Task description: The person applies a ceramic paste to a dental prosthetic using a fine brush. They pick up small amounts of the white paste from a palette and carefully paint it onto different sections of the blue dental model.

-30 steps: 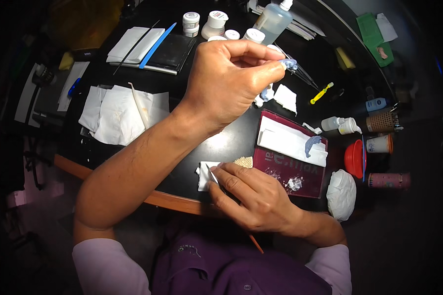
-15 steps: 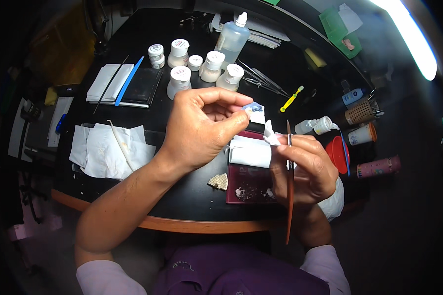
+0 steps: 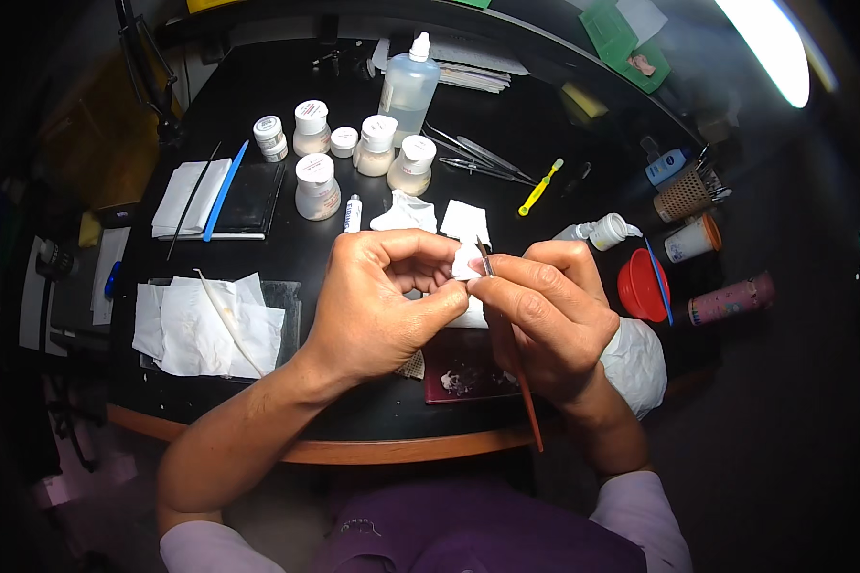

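In front of my chest my two hands meet at the fingertips. My left hand [image 3: 368, 296] is closed in a pinch; the small piece between its thumb and forefinger is mostly hidden. A crumpled white tissue [image 3: 465, 260] lies between the fingertips of both hands. My right hand [image 3: 554, 320] pinches this tissue and also grips a slim brush [image 3: 526, 401] with a reddish-brown handle, its tip pointing up and its handle slanting down. Below the hands lies a dark red slab [image 3: 440, 390] with whitish smears. A beige honeycomb tray [image 3: 412, 366] sits beside it, partly covered by my left hand.
Several white-lidded jars [image 3: 317, 186] and a clear squeeze bottle [image 3: 411, 91] stand behind. Tweezers [image 3: 492, 158] and a yellow toothbrush [image 3: 541, 188] lie farther right. A red bowl [image 3: 643, 285] stands right, folded tissues [image 3: 215, 325] left. The wooden desk edge [image 3: 382, 449] runs in front.
My right hand has moved up and left, bringing the tissue and brush against my left fingertips. The hands were apart before. The view has shifted slightly.
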Motion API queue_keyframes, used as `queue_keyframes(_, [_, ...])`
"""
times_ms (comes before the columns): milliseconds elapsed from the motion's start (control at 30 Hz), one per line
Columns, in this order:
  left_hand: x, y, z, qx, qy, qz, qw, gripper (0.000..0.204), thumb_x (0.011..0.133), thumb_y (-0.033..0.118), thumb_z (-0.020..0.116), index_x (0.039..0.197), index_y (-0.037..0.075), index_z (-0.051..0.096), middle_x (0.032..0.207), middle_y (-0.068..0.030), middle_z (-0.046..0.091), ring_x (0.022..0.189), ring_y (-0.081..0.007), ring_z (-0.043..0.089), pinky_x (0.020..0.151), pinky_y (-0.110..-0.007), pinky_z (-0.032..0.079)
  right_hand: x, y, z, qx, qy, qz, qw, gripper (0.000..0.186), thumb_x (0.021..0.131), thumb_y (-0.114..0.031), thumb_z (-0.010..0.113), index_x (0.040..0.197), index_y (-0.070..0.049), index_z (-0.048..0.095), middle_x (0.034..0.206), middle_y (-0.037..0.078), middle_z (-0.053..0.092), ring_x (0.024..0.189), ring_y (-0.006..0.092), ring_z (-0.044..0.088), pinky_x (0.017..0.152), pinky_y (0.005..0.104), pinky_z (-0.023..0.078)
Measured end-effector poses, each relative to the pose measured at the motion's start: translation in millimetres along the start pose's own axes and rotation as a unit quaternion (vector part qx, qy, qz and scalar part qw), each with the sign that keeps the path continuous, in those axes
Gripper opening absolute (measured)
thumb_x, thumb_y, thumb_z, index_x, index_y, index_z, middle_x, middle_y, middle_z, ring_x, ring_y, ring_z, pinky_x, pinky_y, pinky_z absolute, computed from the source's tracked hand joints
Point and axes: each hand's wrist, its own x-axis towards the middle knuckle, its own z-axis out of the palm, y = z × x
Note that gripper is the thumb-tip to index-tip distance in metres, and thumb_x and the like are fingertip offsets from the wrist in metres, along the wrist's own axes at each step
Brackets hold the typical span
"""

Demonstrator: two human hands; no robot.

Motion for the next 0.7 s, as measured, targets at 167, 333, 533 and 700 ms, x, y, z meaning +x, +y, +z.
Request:
queue_keyframes(167, [1.6,0.5,2.2,-0.017,0.012,-0.014,1.0,0.051,0.087,-0.01,0.07,0.135,-0.011,0.056,0.108,-0.016,0.073,0.095,-0.014,0.071,0.087,-0.026,0.06,2.3,-1.7,-2.3,-0.01,-0.014,0.019,1.0,0.022,0.072,0.002,0.083,0.09,-0.008,0.077,0.089,0.006,0.076,0.074,0.0212,0.061,0.062,0.0311,0.049])
queue_keyframes(333, [1.6,1.6,5.2,-0.03,0.049,-0.011,0.998,0.061,0.083,-0.009,0.073,0.139,-0.012,0.05,0.095,-0.0103,0.072,0.086,-0.0081,0.067,0.08,-0.024,0.058,0.4,1.8,-0.3,0.005,-0.009,0.003,1.0,0.023,0.071,0.003,0.08,0.092,-0.005,0.077,0.089,0.006,0.075,0.074,0.0216,0.059,0.061,0.0313,0.048])
queue_keyframes(533, [1.4,0.7,3.7,0.007,0.024,-0.004,1.0,0.068,0.085,-0.012,0.069,0.148,-0.009,0.043,0.104,-0.0147,0.073,0.091,-0.0125,0.071,0.085,-0.025,0.058,-1.0,2.0,-3.2,0.013,-0.013,0.007,1.0,0.023,0.071,0.004,0.078,0.092,-0.003,0.076,0.088,0.006,0.074,0.073,0.0218,0.058,0.06,0.0315,0.047])
queue_keyframes(700, [2.3,-1.3,3.3,0.026,0.031,0.013,0.999,0.069,0.084,-0.01,0.072,0.147,-0.01,0.044,0.099,-0.0129,0.073,0.089,-0.0103,0.069,0.083,-0.025,0.058,-3.6,3.0,-1.9,0.023,-0.013,0.012,1.0,0.023,0.071,0.004,0.079,0.093,-0.003,0.076,0.088,0.008,0.074,0.073,0.0225,0.059,0.061,0.0317,0.048])
